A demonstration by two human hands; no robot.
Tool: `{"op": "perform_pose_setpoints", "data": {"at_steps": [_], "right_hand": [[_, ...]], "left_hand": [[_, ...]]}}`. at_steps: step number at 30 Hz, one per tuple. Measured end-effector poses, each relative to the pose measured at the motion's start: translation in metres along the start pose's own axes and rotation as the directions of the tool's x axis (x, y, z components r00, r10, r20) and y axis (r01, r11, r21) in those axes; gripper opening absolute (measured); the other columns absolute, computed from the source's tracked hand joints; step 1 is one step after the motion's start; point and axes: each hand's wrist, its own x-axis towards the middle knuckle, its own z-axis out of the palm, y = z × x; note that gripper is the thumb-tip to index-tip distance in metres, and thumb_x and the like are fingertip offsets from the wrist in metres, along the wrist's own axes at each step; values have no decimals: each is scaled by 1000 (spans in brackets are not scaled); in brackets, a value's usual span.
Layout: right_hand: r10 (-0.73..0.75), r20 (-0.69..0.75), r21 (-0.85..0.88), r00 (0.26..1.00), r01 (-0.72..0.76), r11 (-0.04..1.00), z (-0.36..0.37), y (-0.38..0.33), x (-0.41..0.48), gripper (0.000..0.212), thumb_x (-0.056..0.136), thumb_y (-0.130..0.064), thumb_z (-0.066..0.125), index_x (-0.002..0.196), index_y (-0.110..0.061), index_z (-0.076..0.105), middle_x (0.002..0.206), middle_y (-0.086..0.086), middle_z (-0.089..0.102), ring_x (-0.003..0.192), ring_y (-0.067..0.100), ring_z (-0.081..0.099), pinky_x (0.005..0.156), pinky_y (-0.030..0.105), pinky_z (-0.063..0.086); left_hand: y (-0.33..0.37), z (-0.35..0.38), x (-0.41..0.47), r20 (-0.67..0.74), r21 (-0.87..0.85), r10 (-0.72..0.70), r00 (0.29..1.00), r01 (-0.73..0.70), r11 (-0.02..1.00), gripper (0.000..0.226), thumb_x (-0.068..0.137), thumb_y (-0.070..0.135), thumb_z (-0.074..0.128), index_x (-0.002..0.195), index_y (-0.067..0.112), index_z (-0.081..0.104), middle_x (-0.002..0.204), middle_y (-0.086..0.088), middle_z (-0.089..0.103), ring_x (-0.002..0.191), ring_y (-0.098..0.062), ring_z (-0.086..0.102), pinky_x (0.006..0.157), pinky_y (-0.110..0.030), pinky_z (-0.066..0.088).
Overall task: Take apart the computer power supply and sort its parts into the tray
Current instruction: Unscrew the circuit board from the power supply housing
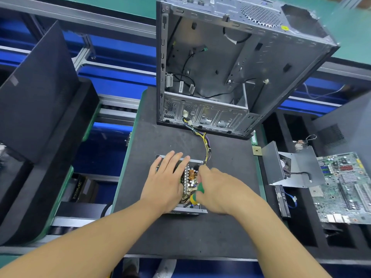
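My left grip (166, 177) lies flat on the opened power supply (190, 177), fingers straight and close together, pressing on its left half. My right grip (216, 189) is curled round the green-and-yellow handle of a screwdriver (198, 191); I cannot see its tip among the parts. The power supply sits on the dark surface (156, 137) right in front of me, lid off, with coils and capacitors showing. Its bundle of yellow and black cables (205, 143) runs up into the open computer case (220, 67) at the far edge of the surface. To my right, the black tray (313, 237) holds a motherboard (345, 185), a bent metal cover (301, 169) with a fan, and a black drive (282, 201)
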Motion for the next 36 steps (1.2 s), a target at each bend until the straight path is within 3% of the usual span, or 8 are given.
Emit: {"op": "perform_pose_setpoints", "data": {"at_steps": [6, 9, 14, 19, 23, 26, 33, 36], "right_hand": [[72, -44, -32, 996, -74, 997, 3, -1, -1, 47, 97, -62, 33, 122, -22, 36, 119, 6, 50, 108, 33, 55, 76, 41, 41], [45, -54, -113, 998, -51, 992, 2, -2, -1, 26, 104, -55, 16, 106, -33, 31, 106, 4, 53, 103, 33, 58, 76, 43, 44], [36, -121, -15, 992, -39, 999, 5, -2, 3, 20, 103, -37, 33, 104, -17, 33, 94, 6, 54, 83, 32, 51, 68, 39, 39], [-32, 35, 80, 999, 29, 996, -2, -3, 2, 37, 94, -35, 52, 123, -19, 37, 122, 4, 42, 98, 26, 42, 79, 37, 39], [34, 10, 44, 999, -34, 998, -1, -3, 6, 46, 98, -55, 37, 130, -23, 33, 124, 7, 45, 107, 32, 50, 81, 41, 42], [41, 18, -44, 999, -40, 998, -3, -2, 8, 19, 103, -50, 21, 112, -35, 29, 104, 4, 50, 96, 31, 51, 83, 44, 46], [-8, -67, 59, 998, 12, 998, 0, 0, 8, 28, 101, -43, 36, 117, -20, 37, 92, 1, 55, 87, 29, 53, 74, 40, 44], [-24, -47, 66, 999, 27, 997, -3, 2, 6, 26, 97, -35, 42, 118, -19, 38, 106, 2, 54, 92, 27, 51, 78, 39, 45]], "left_hand": [[-1, 2, 0, 3, -9, -2, 1000, 3, 1000, 72, 89, 32, 33, 159, 28, 17, 163, 6, 22, 153, -18, 9, 123, -42, 7], [-1, 3, 0, 4, -29, 0, 1000, 0, 1000, 74, 89, 30, 40, 159, 28, 16, 163, 6, 20, 153, -17, 8, 123, -42, 5], [-1, 2, -1, -6, -18, 10, 1000, -10, 1000, 78, 86, 28, 40, 159, 27, 14, 164, 5, 18, 154, -18, 5, 123, -42, 5], [0, 4, -3, 26, -9, -14, 1000, 15, 1000, 80, 90, 31, 41, 159, 30, 1, 166, 7, 4, 154, -16, -5, 119, -49, 11], [0, 6, -3, 40, -3, -19, 999, 19, 1000, 79, 94, 33, 39, 159, 31, -5, 166, 7, -4, 153, -15, -11, 118, -51, 12], [0, 6, -3, 38, -33, -22, 999, 23, 999, 79, 94, 31, 41, 159, 31, -3, 166, 8, -3, 153, -15, -12, 118, -50, 11], [0, 5, -2, 17, -13, -17, 1000, 18, 1000, 81, 89, 31, 45, 160, 28, 7, 166, 4, 9, 154, -18, 1, 116, -52, 18], [0, 4, -2, 16, -19, -24, 1000, 24, 1000, 81, 86, 30, 44, 160, 28, 9, 165, 5, 11, 154, -17, 2, 115, -52, 19]]}}
